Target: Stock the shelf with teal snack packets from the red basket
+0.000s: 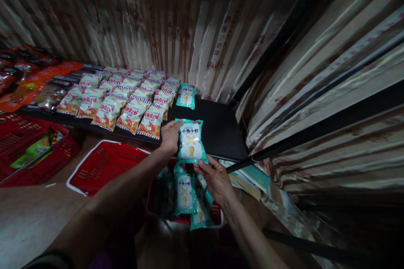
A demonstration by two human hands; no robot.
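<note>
A teal and white snack bag (190, 141) is held upright between both hands, over the front edge of the black shelf (217, 128). My left hand (171, 136) grips its upper left side. My right hand (214, 175) pinches its lower right corner. Below, a red basket (217, 215) holds several bags of the same kind, one teal bag (184, 193) lying on top. Another teal bag (186, 95) stands at the back of the shelf, beside rows of white, red and blue-striped snack bags (126, 109).
An unfilled-looking red basket (107, 166) with a white rim sits on the floor. Farther left, another red basket (63, 151) contains green packs. Orange packages (38, 82) lie at the shelf's left end. Black metal bars (280, 134) and patterned curtains (195, 29) border the shelf.
</note>
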